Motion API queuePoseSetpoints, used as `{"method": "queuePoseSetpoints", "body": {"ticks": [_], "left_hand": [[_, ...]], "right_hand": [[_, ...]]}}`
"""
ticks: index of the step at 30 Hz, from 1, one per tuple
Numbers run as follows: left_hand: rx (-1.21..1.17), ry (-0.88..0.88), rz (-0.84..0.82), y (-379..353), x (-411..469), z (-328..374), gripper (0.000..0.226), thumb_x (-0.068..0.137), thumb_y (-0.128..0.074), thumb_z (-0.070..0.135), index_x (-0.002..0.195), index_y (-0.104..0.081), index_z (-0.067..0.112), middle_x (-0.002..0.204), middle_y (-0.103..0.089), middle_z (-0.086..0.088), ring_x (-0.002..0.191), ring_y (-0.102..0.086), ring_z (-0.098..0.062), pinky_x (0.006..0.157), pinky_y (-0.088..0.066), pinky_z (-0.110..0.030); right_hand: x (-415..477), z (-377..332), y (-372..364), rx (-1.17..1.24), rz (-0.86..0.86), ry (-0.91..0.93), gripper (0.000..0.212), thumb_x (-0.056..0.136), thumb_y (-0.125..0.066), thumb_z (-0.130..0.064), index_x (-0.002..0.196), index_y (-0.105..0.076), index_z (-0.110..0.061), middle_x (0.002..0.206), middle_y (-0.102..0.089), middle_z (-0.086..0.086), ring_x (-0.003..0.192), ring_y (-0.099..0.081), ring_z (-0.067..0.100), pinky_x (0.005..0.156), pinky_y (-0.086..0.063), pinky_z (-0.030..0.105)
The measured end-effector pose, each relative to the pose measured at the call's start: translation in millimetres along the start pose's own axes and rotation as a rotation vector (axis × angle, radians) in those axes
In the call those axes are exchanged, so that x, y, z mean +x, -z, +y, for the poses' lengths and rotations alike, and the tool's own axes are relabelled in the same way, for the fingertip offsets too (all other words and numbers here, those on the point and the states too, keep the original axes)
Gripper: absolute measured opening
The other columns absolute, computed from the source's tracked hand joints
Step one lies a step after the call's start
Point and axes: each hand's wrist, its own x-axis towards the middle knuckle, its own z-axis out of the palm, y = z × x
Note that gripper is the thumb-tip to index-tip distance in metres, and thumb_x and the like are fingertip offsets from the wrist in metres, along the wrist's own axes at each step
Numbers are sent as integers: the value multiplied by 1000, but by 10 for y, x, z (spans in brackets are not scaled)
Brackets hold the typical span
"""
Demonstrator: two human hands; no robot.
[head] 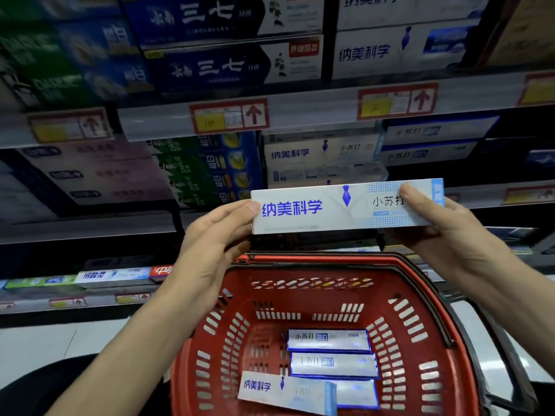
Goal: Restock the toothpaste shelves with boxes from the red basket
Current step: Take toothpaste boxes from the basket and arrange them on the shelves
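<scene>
Above the red basket (399, 298), a white toothpaste box (324, 210) lies lengthwise left to right, printed face toward the camera, right end slightly higher, pinched at its ends by the left hand (210, 235) and right hand (444, 226).

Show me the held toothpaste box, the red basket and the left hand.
held toothpaste box (315, 210): head view, middle of its front face.
red basket (300, 297): head view, bare far wall.
left hand (210, 244): head view, back of the hand.
</scene>
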Motion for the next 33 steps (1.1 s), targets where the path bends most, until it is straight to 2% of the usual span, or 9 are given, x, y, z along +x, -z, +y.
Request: {"method": "queuePoseSetpoints", "body": {"ticks": [5, 8, 10, 13, 15, 22, 28, 30, 33], "left_hand": [[11, -4, 34, -76, 5, -45, 21, 92, -72, 28, 110, -77, 18, 103, -80, -1, 100, -72, -12, 93, -49, -33], [31, -19, 73, -94, 22, -99, 20, 92, -73, 28, 108, -78, 19, 102, -80, -3, 104, -74, -19, 88, -52, -34], [74, -61, 115, -136, 38, -130, 21, 91, -74, 29, 109, -78, 19, 101, -80, -2, 105, -74, -20, 93, -55, -37], [115, -174, 180, -222, 76, -168, 24, 93, -73, 25, 115, -77, 15, 97, -81, 5, 93, -75, -4, 85, -59, -21], [161, -231, 211, -288, 109, -202, 26, 95, -70, 23, 120, -76, 15, 100, -80, 11, 93, -73, 2, 90, -58, -21], [225, -329, 284, -506, 294, -221, 27, 100, -66, 26, 126, -71, 27, 113, -74, 16, 107, -68, 2, 98, -53, -24], [280, -337, 273, -694, 488, -211, 43, 104, -58, 22, 146, -56, 33, 134, -61, 13, 107, -61, 4, 75, -46, -3], [280, -307, 270, -742, 533, -215, 52, 104, -58, 20, 153, -46, 30, 147, -56, 8, 113, -56, 7, 85, -42, -8], [299, -296, 260, -819, 589, -178, 60, 104, -57, 13, 158, -35, 24, 157, -45, 7, 137, -44, -2, 103, -36, -15]], "right_hand": [[6, 61, -45, -59, 143, 25, 57, 84, -77, -26, 132, -57, -1, 111, -78, 14, 102, -76, 25, 87, -62, 39], [14, 90, -35, -320, 208, 59, 51, 79, -82, -39, 119, -64, -12, 107, -79, 6, 96, -78, 21, 98, -56, 44], [20, 104, -37, -437, 222, 98, 37, 84, -79, -42, 111, -70, -18, 101, -80, -1, 91, -77, 13, 92, -59, 33], [43, 108, -28, -549, 202, 179, 19, 92, -73, -37, 103, -76, -22, 86, -79, -14, 79, -72, -8, 65, -49, 3], [67, 102, -17, -595, 200, 196, 14, 93, -73, -37, 100, -75, -26, 82, -78, -19, 76, -70, -12, 60, -46, 1], [204, 36, -29, -722, 335, 306, 35, 88, -79, -36, 121, -72, -27, 104, -77, -13, 98, -71, 3, 92, -57, 35], [414, -74, -59, -697, 234, 323, 49, 90, -69, -10, 134, -61, -29, 116, -68, -21, 103, -59, -19, 86, -46, 15], [475, -108, -82, -675, 204, 300, 55, 89, -69, -12, 140, -58, -28, 128, -66, -19, 115, -56, -15, 99, -46, 22], [609, -123, -79, -654, 189, 269, 82, 74, -70, -23, 152, -45, -19, 150, -55, -4, 140, -48, 10, 117, -39, 40]]}}
